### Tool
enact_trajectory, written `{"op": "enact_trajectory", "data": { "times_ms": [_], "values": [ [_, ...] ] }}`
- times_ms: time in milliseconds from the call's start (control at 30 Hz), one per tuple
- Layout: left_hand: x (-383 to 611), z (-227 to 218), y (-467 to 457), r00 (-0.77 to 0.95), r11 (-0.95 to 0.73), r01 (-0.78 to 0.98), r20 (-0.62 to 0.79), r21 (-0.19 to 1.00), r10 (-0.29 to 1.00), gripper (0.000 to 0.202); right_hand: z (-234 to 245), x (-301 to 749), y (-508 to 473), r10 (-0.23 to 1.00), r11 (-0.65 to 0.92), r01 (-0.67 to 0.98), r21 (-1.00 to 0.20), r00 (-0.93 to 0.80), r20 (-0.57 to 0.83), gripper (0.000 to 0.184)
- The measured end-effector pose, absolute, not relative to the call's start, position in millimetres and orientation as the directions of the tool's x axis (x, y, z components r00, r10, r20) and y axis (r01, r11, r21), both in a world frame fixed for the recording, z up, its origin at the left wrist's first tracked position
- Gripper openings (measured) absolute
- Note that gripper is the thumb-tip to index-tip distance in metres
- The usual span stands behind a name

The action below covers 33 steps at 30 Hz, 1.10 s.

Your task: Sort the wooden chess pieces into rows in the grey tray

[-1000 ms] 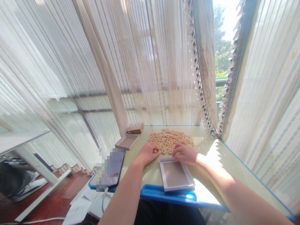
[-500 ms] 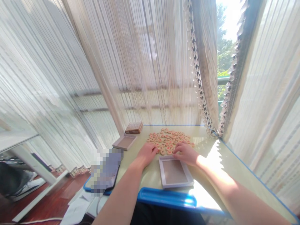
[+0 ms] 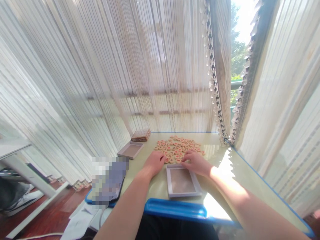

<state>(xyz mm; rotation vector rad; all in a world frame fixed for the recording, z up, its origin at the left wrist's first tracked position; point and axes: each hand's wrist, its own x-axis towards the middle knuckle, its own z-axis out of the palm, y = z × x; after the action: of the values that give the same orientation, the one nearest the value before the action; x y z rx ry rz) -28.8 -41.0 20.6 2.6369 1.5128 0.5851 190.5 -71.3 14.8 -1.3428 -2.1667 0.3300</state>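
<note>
Round wooden Chinese chess pieces [image 3: 178,151] with red and dark characters lie spread in a loose cluster on the pale table. My left hand [image 3: 155,162] is closed at the cluster's near left edge, its curled fingertips against a red-marked piece [image 3: 167,160]. At the near right edge, my right hand [image 3: 196,162] has its fingers bent together just above the far rim of a shallow open box [image 3: 170,181]. Whatever those right fingertips hold, if anything, is hidden. The box lies between my forearms with its bare brownish bottom showing.
A second shallow tray-like box part [image 3: 130,150] sits at the left edge, with a brown patterned box [image 3: 140,134] behind it. A blurred-out tablet-like object [image 3: 111,181] lies front left. The blue table trough [image 3: 175,208] runs along the front; sheer curtains [image 3: 160,66] hang behind.
The whole view has shifted slightly, so the table appears a little farther left. Both hands keep nearly the same places by the pieces; the right fingertips stay near the box's far rim.
</note>
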Motion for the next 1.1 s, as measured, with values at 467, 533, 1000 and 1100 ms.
{"op": "enact_trajectory", "data": {
  "times_ms": [467, 533, 1000, 1100],
  "values": [
    [-22.1, 16.9, -41.4, 0.432, -0.491, 0.859, 0.307, 0.148, 0.848, 0.027, 14.8, 218.4, -51.3, 0.968, 0.17, 0.855, -0.49, -0.051, 0.247, 0.032],
    [-21.2, 16.2, -40.3, 0.424, -0.485, 0.862, 0.318, 0.147, 0.848, 0.026, 15.0, 221.4, -50.1, 0.965, 0.137, 0.866, -0.481, -0.007, 0.264, 0.035],
    [-20.8, 16.0, -37.0, 0.325, -0.426, 0.889, 0.426, 0.165, 0.844, 0.028, 3.0, 240.0, -28.9, 0.958, -0.165, 0.882, -0.442, 0.249, 0.139, 0.033],
    [-21.5, 15.4, -36.2, 0.322, -0.431, 0.886, 0.442, 0.169, 0.837, 0.027, 2.4, 240.0, -28.2, 0.954, -0.157, 0.911, -0.382, 0.24, 0.18, 0.03]
  ]
}}
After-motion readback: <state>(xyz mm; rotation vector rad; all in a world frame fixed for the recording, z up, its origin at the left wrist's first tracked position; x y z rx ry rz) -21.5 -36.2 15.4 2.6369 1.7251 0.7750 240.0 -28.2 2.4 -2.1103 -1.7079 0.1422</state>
